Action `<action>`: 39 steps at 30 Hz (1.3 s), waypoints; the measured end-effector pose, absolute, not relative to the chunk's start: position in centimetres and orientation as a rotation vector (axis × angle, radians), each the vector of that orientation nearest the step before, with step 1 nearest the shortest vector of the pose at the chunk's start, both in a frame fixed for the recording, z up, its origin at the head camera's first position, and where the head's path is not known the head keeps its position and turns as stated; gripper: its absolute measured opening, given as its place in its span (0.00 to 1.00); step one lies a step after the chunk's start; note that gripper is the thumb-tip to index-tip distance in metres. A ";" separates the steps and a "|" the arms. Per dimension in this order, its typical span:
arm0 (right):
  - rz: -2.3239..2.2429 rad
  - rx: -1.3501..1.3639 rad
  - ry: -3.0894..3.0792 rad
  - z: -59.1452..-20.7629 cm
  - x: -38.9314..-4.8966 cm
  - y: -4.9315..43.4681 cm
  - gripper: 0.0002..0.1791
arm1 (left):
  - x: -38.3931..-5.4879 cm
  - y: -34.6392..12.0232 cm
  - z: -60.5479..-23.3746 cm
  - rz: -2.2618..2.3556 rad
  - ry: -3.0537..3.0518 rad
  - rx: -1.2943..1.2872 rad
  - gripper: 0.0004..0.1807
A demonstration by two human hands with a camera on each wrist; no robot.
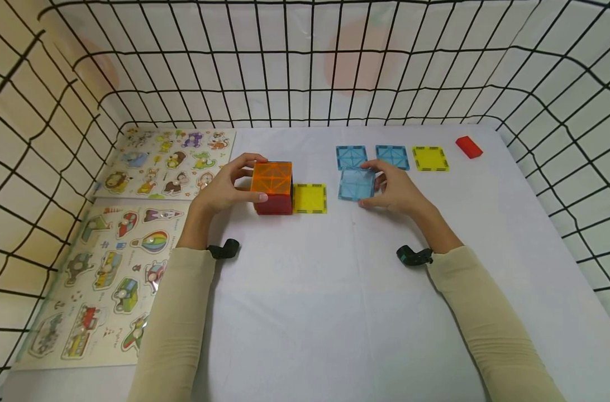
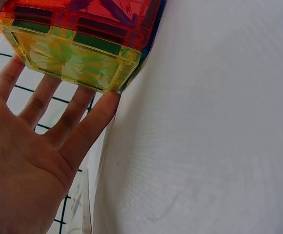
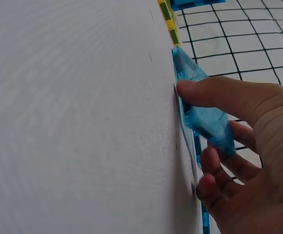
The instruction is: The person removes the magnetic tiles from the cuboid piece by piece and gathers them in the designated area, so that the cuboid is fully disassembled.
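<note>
My left hand (image 1: 223, 188) grips a cube of magnetic tiles (image 1: 272, 180), thumb at the near side and fingers at the back. Its top is orange and its near face red; in the left wrist view a yellow side face (image 2: 66, 56) shows by the fingers. Against the cube's right side a yellow square tile (image 1: 310, 199) lies flat. A translucent blue square tile (image 1: 356, 185) is pinched at its right edge by my right hand (image 1: 398, 188). That tile is tilted up in the right wrist view, with the thumb on its near edge.
Behind the right hand lie two blue tiles (image 1: 351, 157) (image 1: 392, 157), a yellow tile (image 1: 430, 159) and a red block (image 1: 468, 147). Two picture puzzle boards, one with animals (image 1: 164, 162) and one with vehicles (image 1: 104, 285), cover the left side. Black wire grid (image 1: 285, 72) fences the table.
</note>
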State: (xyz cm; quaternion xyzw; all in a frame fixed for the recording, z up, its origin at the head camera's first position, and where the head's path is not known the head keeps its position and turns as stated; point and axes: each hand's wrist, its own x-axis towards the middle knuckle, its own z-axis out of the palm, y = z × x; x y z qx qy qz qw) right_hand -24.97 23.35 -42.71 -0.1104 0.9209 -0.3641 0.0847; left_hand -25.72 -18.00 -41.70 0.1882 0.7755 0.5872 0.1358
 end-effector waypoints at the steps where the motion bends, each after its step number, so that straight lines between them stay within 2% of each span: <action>1: -1.063 -0.347 2.757 -42.8 -25.0 23.4 0.46 | -25.7 -18.0 -41.7 1.703 2.245 0.545 0.38; 8: -0.886 -0.487 2.795 -43.1 -25.2 23.6 0.44 | -25.7 -18.0 -41.7 1.708 2.242 0.550 0.39; 20: -0.797 -0.522 2.738 -42.7 -25.1 23.6 0.43 | -25.7 -18.0 -41.7 1.691 2.251 0.542 0.40; 33: -0.994 -0.423 2.819 -42.3 -24.7 23.5 0.37 | -25.7 -17.9 -41.5 1.616 2.273 0.576 0.43; 39: -1.099 -0.522 2.801 -42.0 -24.8 22.5 0.36 | -25.7 -17.9 -41.6 1.649 2.252 0.587 0.44</action>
